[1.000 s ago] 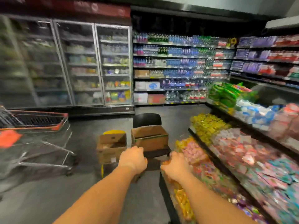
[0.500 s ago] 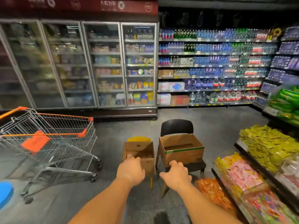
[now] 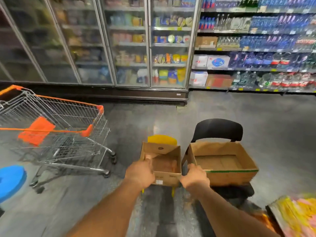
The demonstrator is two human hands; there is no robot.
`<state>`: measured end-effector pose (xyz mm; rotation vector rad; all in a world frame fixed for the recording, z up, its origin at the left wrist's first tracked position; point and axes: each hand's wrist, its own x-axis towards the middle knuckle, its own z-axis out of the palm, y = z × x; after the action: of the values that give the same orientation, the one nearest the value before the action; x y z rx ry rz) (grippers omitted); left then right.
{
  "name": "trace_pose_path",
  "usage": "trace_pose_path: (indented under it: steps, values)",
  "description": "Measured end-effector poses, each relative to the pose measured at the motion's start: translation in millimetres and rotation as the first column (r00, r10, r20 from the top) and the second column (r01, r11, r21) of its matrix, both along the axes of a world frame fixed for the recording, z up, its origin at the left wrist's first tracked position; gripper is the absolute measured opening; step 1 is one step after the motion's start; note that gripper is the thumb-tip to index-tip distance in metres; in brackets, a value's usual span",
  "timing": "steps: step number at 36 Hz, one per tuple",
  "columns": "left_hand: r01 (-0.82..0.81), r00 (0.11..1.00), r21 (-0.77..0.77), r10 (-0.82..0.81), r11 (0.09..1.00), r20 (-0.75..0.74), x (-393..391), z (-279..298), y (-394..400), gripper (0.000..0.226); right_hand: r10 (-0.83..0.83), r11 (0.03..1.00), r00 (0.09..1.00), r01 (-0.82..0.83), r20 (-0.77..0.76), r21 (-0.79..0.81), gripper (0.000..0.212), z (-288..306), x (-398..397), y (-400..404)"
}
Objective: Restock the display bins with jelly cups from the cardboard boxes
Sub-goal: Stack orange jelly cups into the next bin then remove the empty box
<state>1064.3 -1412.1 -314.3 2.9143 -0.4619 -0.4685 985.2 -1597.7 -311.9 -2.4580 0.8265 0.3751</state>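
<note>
A person's left hand curls over the near left rim of a small cardboard box, fingers hooked inside the wall, while the right hand closes at the gap between that box and a larger cardboard box; which of the two rims it grips cannot be told from the head view. The small box sits on a yellow chair, the larger one just beside it on a black chair. Something pinkish lies blurred at the bottom of the small box, possibly the last jelly cups; the larger box shows only its bare floor. Nearly empty, the small box should lift lightly, yet its thin walls and loose flap will likely flex, so a hold on two opposite rims or under the base looks safest. A display bin heaped with yellow and pink packets edges into the lower right corner, near the right forearm. A wire shopping cart with orange trim stands well apart to the left, with glass-fronted coolers and shelves of bottled drinks behind.
</note>
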Motion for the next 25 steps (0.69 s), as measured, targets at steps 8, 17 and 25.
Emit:
trace_pose_path:
  steps: [8,17,25]
  values:
    - [-0.029,0.989,-0.029,0.024,0.999,-0.146,148,-96,-40,0.045,-0.029,0.997,0.996,0.034,-0.086,0.065,0.055,-83,136,-31]
    - [0.092,0.905,-0.014,-0.089,0.996,-0.417,305,-263,-109,0.033,-0.147,0.967,0.979,0.173,-0.142,0.187,0.065,-213,278,-59]
    - [0.043,0.84,-0.036,-0.056,0.998,-0.54,363,-400,-159,0.022,-0.185,0.929,0.953,0.249,-0.239,0.274,0.072,-351,343,-82]
